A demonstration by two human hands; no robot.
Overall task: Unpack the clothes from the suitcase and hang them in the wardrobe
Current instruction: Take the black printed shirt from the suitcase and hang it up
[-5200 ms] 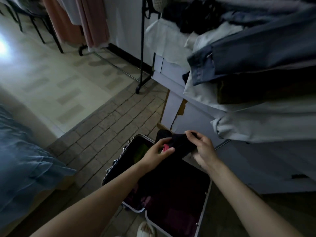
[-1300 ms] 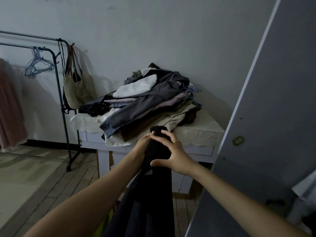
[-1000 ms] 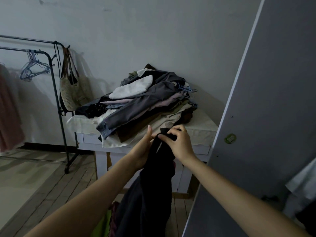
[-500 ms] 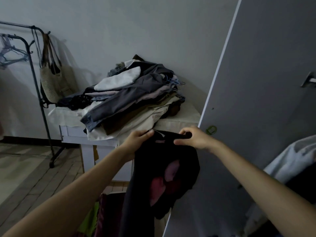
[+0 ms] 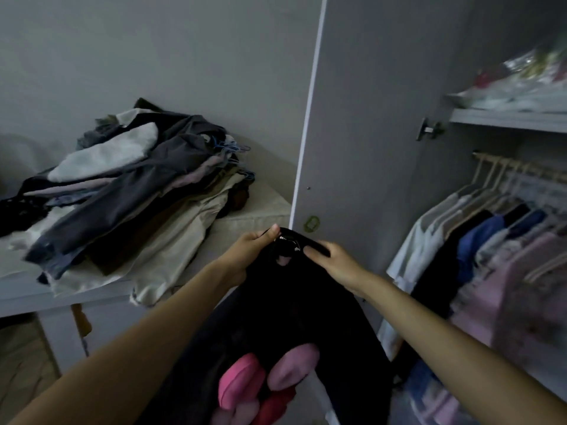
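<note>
Two hands hold one black garment point(image 5: 294, 305) up by its top edge at the middle of the view: the left hand point(image 5: 248, 253) pinches the edge at about ten o'clock of the cloth, thumb on top and fingers curled under, and the right hand point(image 5: 333, 263) grips it at about two o'clock, fingers folded over the fabric. Its lower part runs off the bottom of the view, so its kind is hard to tell in the dim light. Pink and red patches point(image 5: 260, 384) show at six o'clock; whether they belong to it cannot be told. Behind the hands, at twelve o'clock, stands the open wardrobe door point(image 5: 368, 124). At three o'clock the wardrobe rail point(image 5: 521, 168) carries hung clothes point(image 5: 478, 240), cut off by the right edge. At nine o'clock a heap of clothes point(image 5: 132, 191) lies on a pale table point(image 5: 257, 210).
</note>
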